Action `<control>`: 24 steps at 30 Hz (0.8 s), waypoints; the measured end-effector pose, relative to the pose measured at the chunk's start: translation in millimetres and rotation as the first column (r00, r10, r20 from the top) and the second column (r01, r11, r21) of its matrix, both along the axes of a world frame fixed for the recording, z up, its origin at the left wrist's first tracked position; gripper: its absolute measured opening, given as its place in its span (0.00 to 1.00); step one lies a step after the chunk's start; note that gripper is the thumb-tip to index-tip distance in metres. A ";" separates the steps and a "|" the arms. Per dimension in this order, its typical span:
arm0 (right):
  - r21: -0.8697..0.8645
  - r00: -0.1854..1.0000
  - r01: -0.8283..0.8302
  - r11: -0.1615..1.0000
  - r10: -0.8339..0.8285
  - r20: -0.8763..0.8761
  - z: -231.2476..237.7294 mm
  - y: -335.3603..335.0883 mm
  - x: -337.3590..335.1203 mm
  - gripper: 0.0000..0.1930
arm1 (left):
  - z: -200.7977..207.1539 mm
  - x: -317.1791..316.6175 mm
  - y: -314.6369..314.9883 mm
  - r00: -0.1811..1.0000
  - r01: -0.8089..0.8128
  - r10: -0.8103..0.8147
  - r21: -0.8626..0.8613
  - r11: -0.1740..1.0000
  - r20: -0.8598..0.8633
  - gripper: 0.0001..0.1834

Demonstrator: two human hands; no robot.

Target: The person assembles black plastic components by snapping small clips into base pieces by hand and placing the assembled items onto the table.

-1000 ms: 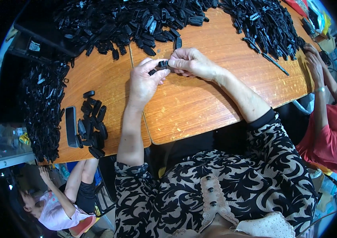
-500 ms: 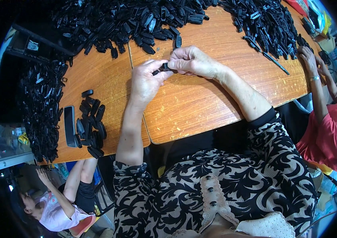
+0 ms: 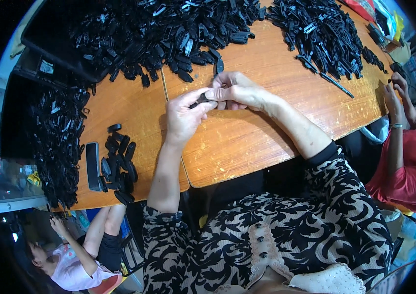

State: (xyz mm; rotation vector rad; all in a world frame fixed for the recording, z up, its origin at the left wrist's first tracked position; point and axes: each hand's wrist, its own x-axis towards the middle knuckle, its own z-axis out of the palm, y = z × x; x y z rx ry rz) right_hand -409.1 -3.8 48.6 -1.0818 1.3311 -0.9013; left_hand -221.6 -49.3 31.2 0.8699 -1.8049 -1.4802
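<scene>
While both hands meet over the bench (image 3: 247, 147) in the head view, the left hand (image 3: 183, 117) and the right hand (image 3: 238, 92) grip one small black plastic part (image 3: 201, 100) between thumbs and fingers. Its visible stretch slants from lower left, by the left thumb, toward the right fingertips at upper right; the long axis seems to follow that slant, but fingers cover the ends, and which end is the front cannot be told. The bench top is glossy orange-brown wood grain, scuffed pale in patches and split by a straight seam. Near its left edge, a flat, round-cornered smartphone (image 3: 93, 166) lies lengthwise away from the wearer, just beside a loose cluster of smooth, elongated black casings (image 3: 121, 161) pointing various ways. Beyond the hands spreads a heap of hard, rounded black shells (image 3: 169, 41); to its right lies a pile of slimmer black strips (image 3: 318, 41), with a thin, straight dark rod (image 3: 338, 85) slanting out toward the lower right
</scene>
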 end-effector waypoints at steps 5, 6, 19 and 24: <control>-0.103 0.887 -0.175 0.979 0.203 0.414 -16.5 2.1 -6.2 0.17 | 12.3 5.0 0.2 0.993 0.098 -0.096 0.022 0.995 -0.065 0.20; -0.142 0.866 -0.195 0.970 0.238 0.440 -17.7 0.1 -2.8 0.17 | 11.4 4.9 0.6 0.993 0.101 -0.100 0.020 0.995 -0.066 0.20; -0.259 0.975 0.216 0.941 -0.195 0.104 -11.6 -7.2 -2.5 0.21 | -0.6 -6.4 -27.6 0.876 0.051 0.103 0.303 0.952 -0.472 0.13; -0.637 0.449 0.282 0.717 -0.686 -0.573 -21.2 -52.7 -84.5 0.11 | -24.4 25.2 -62.4 0.897 -0.350 0.369 0.121 0.929 -0.244 0.16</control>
